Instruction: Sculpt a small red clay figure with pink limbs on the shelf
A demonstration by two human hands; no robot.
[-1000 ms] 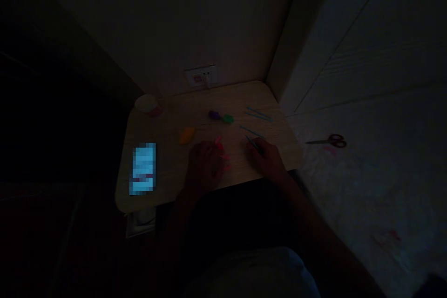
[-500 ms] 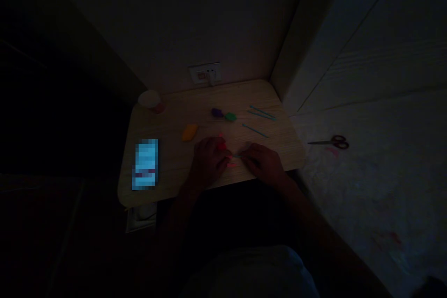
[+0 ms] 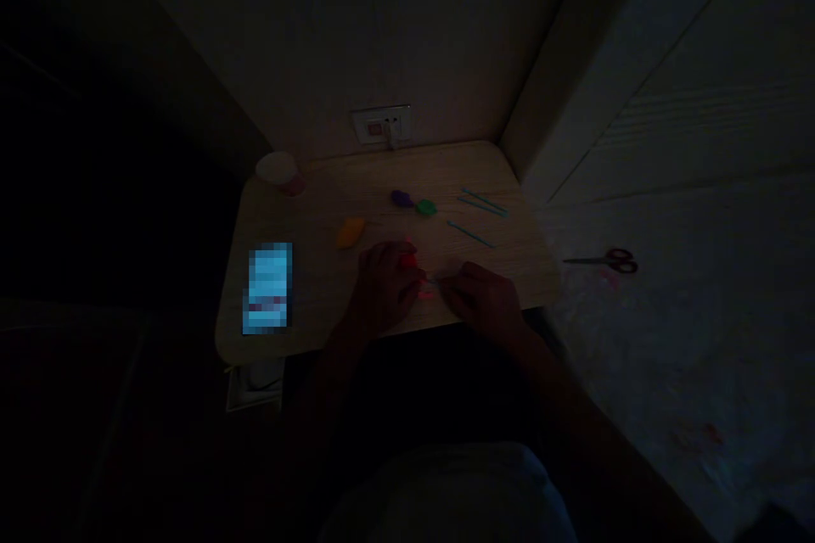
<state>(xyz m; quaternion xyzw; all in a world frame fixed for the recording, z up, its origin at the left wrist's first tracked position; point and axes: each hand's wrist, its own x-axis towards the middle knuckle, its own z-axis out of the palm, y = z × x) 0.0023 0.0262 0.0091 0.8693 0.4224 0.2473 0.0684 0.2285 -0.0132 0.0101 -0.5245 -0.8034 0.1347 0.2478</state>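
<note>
One left hand (image 3: 385, 287) is clamping a red-pink piece (image 3: 408, 260) near the front edge of the surface (image 3: 311, 293); one right hand (image 3: 482, 297), just apart, is pinching a thin stick (image 3: 433, 281) directed leftward. Three blue sticks (image 3: 471, 234), one purple lump (image 3: 401, 199) and one green lump (image 3: 426, 208) are lying beyond.

Your hands (image 3: 385, 284) (image 3: 487, 297): two. Blue sticks (image 3: 485, 201) (image 3: 482, 207) (image 3: 471, 234) (image 3: 432, 281): three loose, one held. Purple lump (image 3: 401, 198), green lump (image 3: 426, 207), orange lump (image 3: 350, 232): one each. Phone (image 3: 268, 287), cup (image 3: 278, 170), scissors (image 3: 620, 260): one each. Red pieces (image 3: 408, 259): count unclear.
</note>
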